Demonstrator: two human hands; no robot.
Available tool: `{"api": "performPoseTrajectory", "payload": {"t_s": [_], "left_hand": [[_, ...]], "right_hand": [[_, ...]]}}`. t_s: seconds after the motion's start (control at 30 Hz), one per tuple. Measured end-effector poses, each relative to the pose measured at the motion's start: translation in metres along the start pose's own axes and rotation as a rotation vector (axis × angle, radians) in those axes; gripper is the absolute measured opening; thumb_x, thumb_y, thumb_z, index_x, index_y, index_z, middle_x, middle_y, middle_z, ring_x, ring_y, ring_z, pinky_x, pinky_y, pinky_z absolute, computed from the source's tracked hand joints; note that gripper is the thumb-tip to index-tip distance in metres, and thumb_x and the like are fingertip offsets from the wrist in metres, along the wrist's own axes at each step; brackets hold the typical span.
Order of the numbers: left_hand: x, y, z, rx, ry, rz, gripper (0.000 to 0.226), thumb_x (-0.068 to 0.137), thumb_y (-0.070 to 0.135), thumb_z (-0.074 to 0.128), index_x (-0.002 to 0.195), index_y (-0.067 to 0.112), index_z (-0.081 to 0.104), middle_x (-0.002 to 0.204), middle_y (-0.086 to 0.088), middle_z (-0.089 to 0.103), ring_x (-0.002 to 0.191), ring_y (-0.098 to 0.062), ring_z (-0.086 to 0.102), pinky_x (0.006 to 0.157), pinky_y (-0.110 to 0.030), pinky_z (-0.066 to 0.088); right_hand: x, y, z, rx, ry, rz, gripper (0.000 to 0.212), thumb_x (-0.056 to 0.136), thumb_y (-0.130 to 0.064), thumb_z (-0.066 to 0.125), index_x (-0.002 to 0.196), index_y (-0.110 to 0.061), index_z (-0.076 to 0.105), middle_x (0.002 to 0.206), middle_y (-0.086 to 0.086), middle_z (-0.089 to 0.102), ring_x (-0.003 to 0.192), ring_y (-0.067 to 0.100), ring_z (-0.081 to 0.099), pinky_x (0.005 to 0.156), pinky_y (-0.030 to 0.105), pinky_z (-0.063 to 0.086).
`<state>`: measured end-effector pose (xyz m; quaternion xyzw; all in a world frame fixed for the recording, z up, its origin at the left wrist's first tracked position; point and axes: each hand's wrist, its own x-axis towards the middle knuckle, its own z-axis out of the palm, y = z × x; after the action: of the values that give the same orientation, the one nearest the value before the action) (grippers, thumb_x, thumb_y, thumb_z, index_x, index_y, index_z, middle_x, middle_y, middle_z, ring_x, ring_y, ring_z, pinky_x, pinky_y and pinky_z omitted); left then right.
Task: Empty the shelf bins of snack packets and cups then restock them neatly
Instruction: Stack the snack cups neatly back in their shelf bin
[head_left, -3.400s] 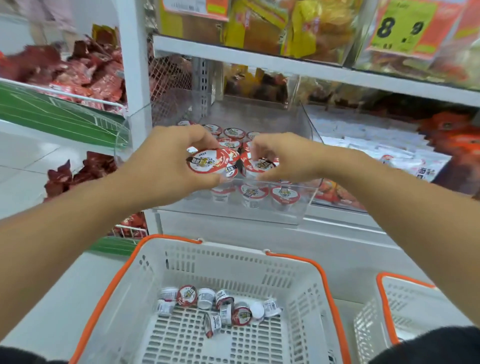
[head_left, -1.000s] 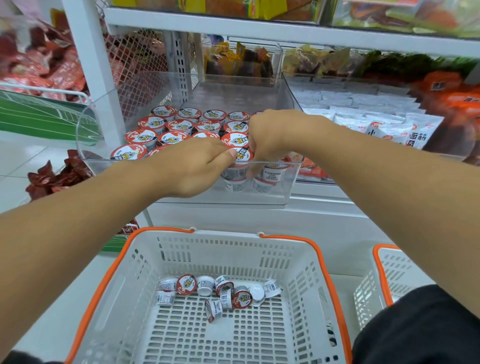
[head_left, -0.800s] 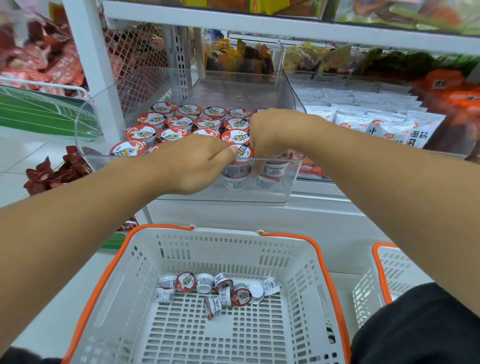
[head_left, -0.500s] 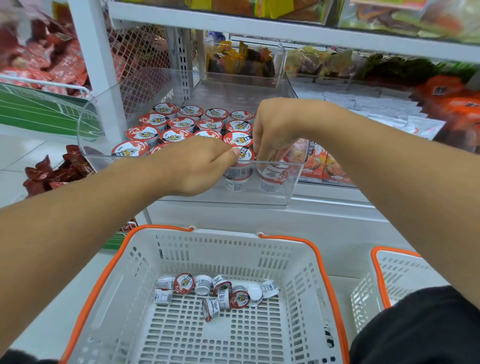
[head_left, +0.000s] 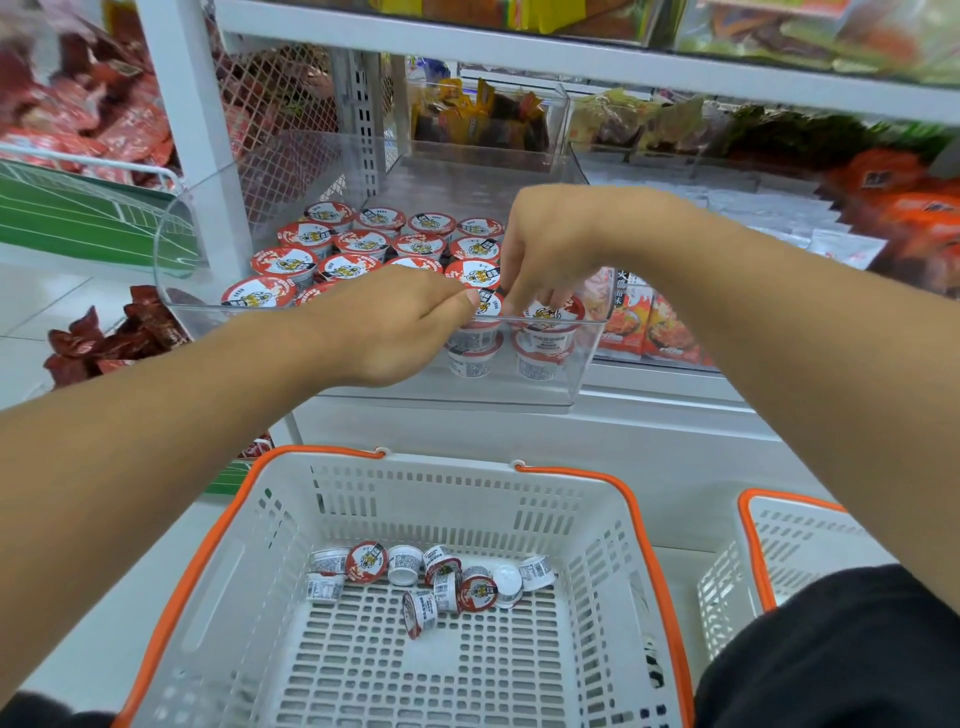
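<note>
- Far left, beyond the white upright, red snack packets lie heaped in a wire rack, untouched by either hand.
- The clear shelf bin holds rows of red-lidded cups standing upright, lids up, filling its left and middle; the front right corner has cups stacked two high.
- The left hand reaches over the bin's front edge, fingers curled, thumb and fingertip touching the lid rim of a front-row cup. Whether it truly pinches the cup or only steadies it, I cannot tell.
- The right hand arches down from above, fingertips set on the lid of the corner cup; it presses or pinches the top, but the grip itself is hidden.
- Half a second ago the corner cup was tilted under the right hand's fingers; now it sits level on the one below. A few seconds back both hands carried cups above the bin. So another pair has been placed, and the restocking of this bin is well along.
- Below, the white basket with orange rim has about a dozen cups lying loose on its floor, the same cluster as before, so more loads remain, by my judgement.
- To the right, a second basket shows only its edge.
- Next likely step: let go of both cups and reach down to the basket again.
</note>
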<state>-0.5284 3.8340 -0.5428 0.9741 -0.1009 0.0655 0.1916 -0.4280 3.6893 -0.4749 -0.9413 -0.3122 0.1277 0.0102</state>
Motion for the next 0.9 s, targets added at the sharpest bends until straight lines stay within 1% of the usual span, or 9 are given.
{"api": "performPoseTrajectory", "payload": {"t_s": [0.1,0.23,0.3,0.37,0.43,0.47,0.6,0.77,0.9], "left_hand": [[-0.004,0.002,-0.004,0.038,0.220,0.105,0.045,0.103,0.041,0.031,0.068,0.017,0.049,0.066,-0.003,0.052,0.064,-0.019,0.047,0.063,-0.045,0.042],[-0.039,0.001,-0.017,0.058,0.456,0.304,0.028,0.090,0.035,0.052,0.068,0.018,0.059,0.059,0.008,0.052,0.057,-0.017,0.051,0.057,-0.032,0.038],[-0.060,-0.010,0.005,0.145,0.230,0.317,0.024,0.086,0.041,0.052,0.074,0.021,0.060,0.062,0.008,0.054,0.059,-0.018,0.053,0.056,-0.031,0.040],[-0.079,-0.036,0.049,0.351,-0.214,0.148,0.027,0.086,0.052,0.051,0.095,0.029,0.062,0.086,0.006,0.065,0.082,-0.021,0.063,0.070,-0.033,0.049],[-0.098,-0.071,0.098,0.510,-0.655,-0.136,0.053,0.089,0.059,0.054,0.133,0.029,0.050,0.129,-0.001,0.058,0.119,-0.024,0.056,0.096,-0.035,0.047],[-0.108,-0.089,0.121,0.496,-0.760,-0.274,0.067,0.090,0.059,0.055,0.145,0.026,0.038,0.143,-0.003,0.048,0.130,-0.026,0.049,0.104,-0.037,0.042],[-0.134,-0.147,0.207,0.207,-0.639,-0.689,0.091,0.087,0.052,0.066,0.155,0.015,0.019,0.154,-0.012,0.029,0.137,-0.034,0.040,0.109,-0.045,0.039],[-0.142,-0.180,0.280,0.038,-0.496,-0.719,0.100,0.076,0.034,0.081,0.154,0.020,0.021,0.150,-0.013,0.030,0.128,-0.037,0.048,0.100,-0.049,0.047],[-0.133,-0.193,0.317,-0.071,-0.523,-0.761,0.096,0.072,0.022,0.084,0.151,0.020,0.029,0.140,-0.012,0.035,0.120,-0.035,0.054,0.099,-0.042,0.048]], "right_hand": [[-0.029,-0.006,-0.031,0.113,0.041,-0.096,0.016,0.079,-0.020,0.083,0.093,-0.014,0.078,0.071,0.001,0.075,0.064,0.013,0.074,0.060,0.026,0.060],[-0.060,-0.018,-0.018,0.299,-0.502,-0.183,0.027,0.075,-0.008,0.077,0.103,-0.010,0.076,0.087,0.015,0.076,0.073,0.026,0.075,0.057,0.026,0.058],[-0.053,-0.028,0.052,0.251,-0.805,-0.194,0.038,0.082,-0.007,0.074,0.120,-0.010,0.068,0.102,0.018,0.073,0.083,0.030,0.073,0.064,0.032,0.061],[-0.039,-0.034,0.143,0.043,-0.907,-0.153,0.055,0.086,-0.018,0.076,0.137,-0.014,0.055,0.119,0.014,0.066,0.096,0.030,0.067,0.077,0.035,0.060],[-0.022,-0.027,0.225,-0.223,-0.821,-0.168,0.073,0.084,-0.031,0.079,0.146,-0.017,0.043,0.137,0.009,0.054,0.116,0.030,0.058,0.095,0.039,0.052],[-0.015,-0.020,0.253,-0.295,-0.735,-0.176,0.080,0.082,-0.036,0.079,0.148,-0.015,0.039,0.144,0.009,0.049,0.126,0.030,0.052,0.102,0.038,0.047],[0.002,0.022,0.344,-0.113,-0.479,0.002,0.097,0.078,-0.038,0.082,0.154,-0.019,0.025,0.150,0.012,0.038,0.132,0.034,0.046,0.104,0.044,0.045],[0.001,0.055,0.438,0.046,-0.415,0.221,0.100,0.079,-0.047,0.078,0.154,-0.037,0.013,0.161,0.005,0.008,0.146,0.036,0.013,0.104,0.054,0.044],[0.008,0.055,0.463,0.090,-0.323,0.224,0.076,0.083,-0.037,0.075,0.147,-0.032,0.033,0.153,0.006,0.023,0.144,0.030,0.013,0.099,0.048,0.049]]}}
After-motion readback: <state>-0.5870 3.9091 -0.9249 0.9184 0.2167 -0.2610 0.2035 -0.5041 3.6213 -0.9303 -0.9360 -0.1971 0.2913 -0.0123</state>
